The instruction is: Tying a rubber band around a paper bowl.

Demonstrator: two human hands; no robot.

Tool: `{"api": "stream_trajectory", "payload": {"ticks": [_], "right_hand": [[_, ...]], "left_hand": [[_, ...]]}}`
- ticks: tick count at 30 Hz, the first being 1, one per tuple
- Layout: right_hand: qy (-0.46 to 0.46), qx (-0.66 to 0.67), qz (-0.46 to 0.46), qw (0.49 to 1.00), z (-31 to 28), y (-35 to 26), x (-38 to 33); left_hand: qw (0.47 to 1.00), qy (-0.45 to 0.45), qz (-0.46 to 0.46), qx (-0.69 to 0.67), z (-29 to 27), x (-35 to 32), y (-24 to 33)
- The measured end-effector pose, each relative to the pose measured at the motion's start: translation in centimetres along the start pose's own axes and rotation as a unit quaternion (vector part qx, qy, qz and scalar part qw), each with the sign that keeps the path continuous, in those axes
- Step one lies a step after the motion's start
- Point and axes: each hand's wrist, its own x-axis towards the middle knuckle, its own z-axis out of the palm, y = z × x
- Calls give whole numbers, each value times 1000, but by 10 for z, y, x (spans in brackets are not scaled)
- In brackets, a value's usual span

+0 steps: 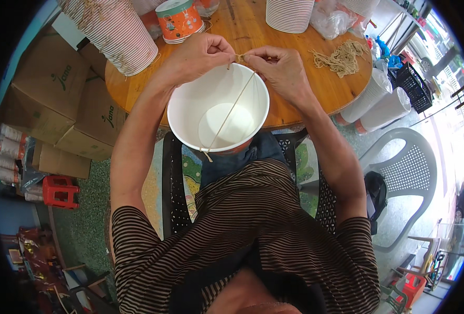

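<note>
A white paper bucket (185,115) tilts toward me at the table's near edge, its open mouth facing up. A thin tan string (231,112) crosses the mouth, with a knotted end hanging at the near rim. At the far rim my left hand (200,56) pinches the string between thumb and fingers. Close beside it, my right hand (280,68) pinches the same string, with a short stretch showing between the two hands. The bucket's outer wall is mostly hidden.
On the wooden table (237,26) lie a heap of tan strings (342,57), a tall stack of paper buckets (114,39) and an orange patterned bucket (179,23). Cardboard boxes (49,83) stand at left; a grey plastic chair (399,178) is at right.
</note>
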Motion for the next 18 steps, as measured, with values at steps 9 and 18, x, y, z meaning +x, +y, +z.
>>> {"api": "stream_trajectory", "payload": {"ticks": [9,18], "right_hand": [[-16,-39,-5,999,-6,3,1],[-31,-44,3,999,-11,-2,-3]], "left_hand": [[997,-12,2,-77,-5,-2,-10],[997,9,23,-70,-3,-5,-12]]}}
